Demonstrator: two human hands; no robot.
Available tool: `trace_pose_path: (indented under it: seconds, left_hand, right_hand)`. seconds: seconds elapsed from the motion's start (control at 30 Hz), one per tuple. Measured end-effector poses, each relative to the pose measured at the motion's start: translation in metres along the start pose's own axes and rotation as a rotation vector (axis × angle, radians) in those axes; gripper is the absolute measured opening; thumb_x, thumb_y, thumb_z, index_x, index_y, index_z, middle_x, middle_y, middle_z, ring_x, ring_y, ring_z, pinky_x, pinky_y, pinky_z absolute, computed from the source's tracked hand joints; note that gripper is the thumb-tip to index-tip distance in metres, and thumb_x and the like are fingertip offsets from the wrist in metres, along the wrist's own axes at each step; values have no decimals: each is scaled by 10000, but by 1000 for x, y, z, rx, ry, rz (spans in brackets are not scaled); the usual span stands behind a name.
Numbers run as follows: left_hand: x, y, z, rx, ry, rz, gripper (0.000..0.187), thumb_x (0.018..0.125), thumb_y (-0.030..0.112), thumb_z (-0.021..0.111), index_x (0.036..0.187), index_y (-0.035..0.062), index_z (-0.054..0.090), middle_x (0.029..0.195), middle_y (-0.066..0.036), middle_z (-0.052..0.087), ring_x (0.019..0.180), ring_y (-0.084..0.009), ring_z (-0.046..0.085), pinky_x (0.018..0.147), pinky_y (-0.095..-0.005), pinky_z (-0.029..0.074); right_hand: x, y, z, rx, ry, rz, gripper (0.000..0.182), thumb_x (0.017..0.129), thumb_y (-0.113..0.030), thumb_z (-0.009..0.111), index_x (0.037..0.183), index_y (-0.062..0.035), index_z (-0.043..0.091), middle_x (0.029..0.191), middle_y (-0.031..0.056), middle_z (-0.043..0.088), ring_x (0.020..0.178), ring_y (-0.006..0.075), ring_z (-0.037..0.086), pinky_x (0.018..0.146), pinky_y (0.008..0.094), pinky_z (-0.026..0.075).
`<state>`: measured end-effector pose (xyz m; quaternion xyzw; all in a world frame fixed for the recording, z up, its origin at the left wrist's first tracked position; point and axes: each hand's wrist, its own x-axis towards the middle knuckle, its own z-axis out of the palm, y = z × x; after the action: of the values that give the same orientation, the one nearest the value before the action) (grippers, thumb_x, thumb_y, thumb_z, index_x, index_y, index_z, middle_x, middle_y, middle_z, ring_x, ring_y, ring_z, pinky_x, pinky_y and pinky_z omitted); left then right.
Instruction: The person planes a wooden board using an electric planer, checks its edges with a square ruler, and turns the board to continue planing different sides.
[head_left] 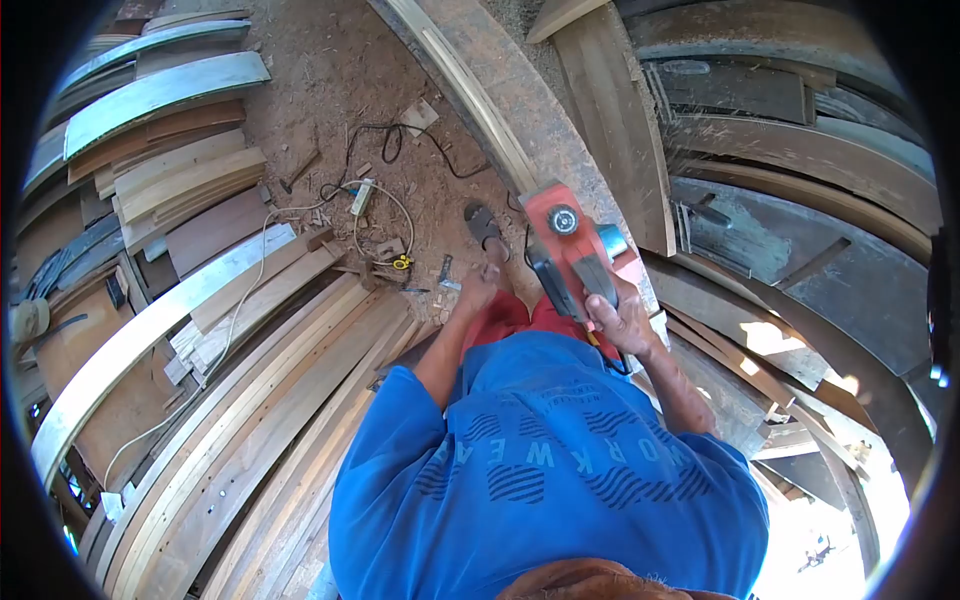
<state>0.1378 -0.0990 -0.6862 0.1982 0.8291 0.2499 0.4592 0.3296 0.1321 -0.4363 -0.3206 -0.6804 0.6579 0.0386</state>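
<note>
In my right hand (622, 322) is the rear handle of a red electric planer (572, 240), with a round dark knob at its front. The planer rests on the near end of a long, narrow wood strip (480, 98), which lies along a workbench (560, 120). My left hand (480, 288) hangs by my knee, away from the planer, with its fingers curled in. Whether anything is inside those fingers is hidden. Just left of it, a hammer-like tool (446, 272) lies on the ground.
Stacked boards (190, 180) and long planks (250, 420) fill the left side. More timber (780, 150) is piled on the right. A power strip (361, 198) and a black cord (395, 140) lie on the shaving-strewn floor (320, 80), near my sandalled foot (482, 222).
</note>
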Motion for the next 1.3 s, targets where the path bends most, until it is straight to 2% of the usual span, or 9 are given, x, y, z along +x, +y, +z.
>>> trace_pose_path:
  seconds: [0.27,0.5,0.57,0.67,0.73,0.87,0.97,1.17,1.3]
  left_hand:
    - [4,-40,7,29,20,35,479,987,387,504,1168,-36,636,1047,-305,680,1020,-432,675,892,-466,504]
    - [37,48,-34,-125,131,52,642,1031,519,404,1401,3,498,1221,-266,640,1119,-353,636,933,-430,485]
    - [59,51,-26,-222,280,276,711,1026,577,388,1466,21,436,1354,-248,578,1215,-329,583,983,-417,460]
    - [42,138,-46,-704,64,-56,795,1008,632,399,1523,29,340,1495,-199,451,1323,-329,490,1063,-415,406]
    - [69,151,-27,-788,168,-20,837,998,618,453,1535,1,276,1499,-201,435,1318,-345,489,1083,-415,391]
    - [62,220,-14,-600,332,273,905,956,434,638,1536,-93,186,1493,-305,400,1393,-368,413,1160,-397,306]
    - [72,224,1,-378,433,116,946,853,279,762,1509,-121,211,1474,-326,406,1343,-344,469,1138,-391,339]
    - [65,231,0,-623,317,174,745,828,10,704,1466,-76,329,1393,-211,523,1249,-276,542,1087,-355,392]
    - [80,217,9,-646,383,267,733,822,-4,707,1462,-68,353,1400,-191,533,1247,-269,552,1091,-360,394]
  right_hand:
    - [116,-56,19,16,49,-51,401,1011,-419,520,979,-26,590,645,15,530,552,94,512,525,294,425]
    - [219,-102,12,42,63,26,460,1039,-448,519,945,-8,616,653,-4,536,532,72,494,476,260,411]
    - [198,-101,-4,181,97,-66,494,1027,-476,535,986,7,631,669,2,551,540,77,506,481,265,423]
    - [156,-95,-35,222,122,-72,509,1001,-503,579,954,1,622,664,9,561,539,92,531,484,280,438]
    - [120,-89,-47,188,177,-35,502,991,-496,605,998,5,620,663,7,556,534,89,524,478,279,430]
    - [61,-47,-63,-3,237,200,541,987,-533,582,1015,5,639,628,14,551,538,93,535,494,281,436]
    - [22,11,-63,-71,298,196,554,973,-537,607,1033,13,637,640,19,565,528,105,546,494,292,449]
    - [-52,80,-55,-22,287,400,569,931,-542,664,972,25,698,654,61,634,627,156,640,615,349,510]
    - [-87,117,-50,1,298,402,561,922,-541,665,986,15,705,664,67,640,633,156,637,621,351,509]
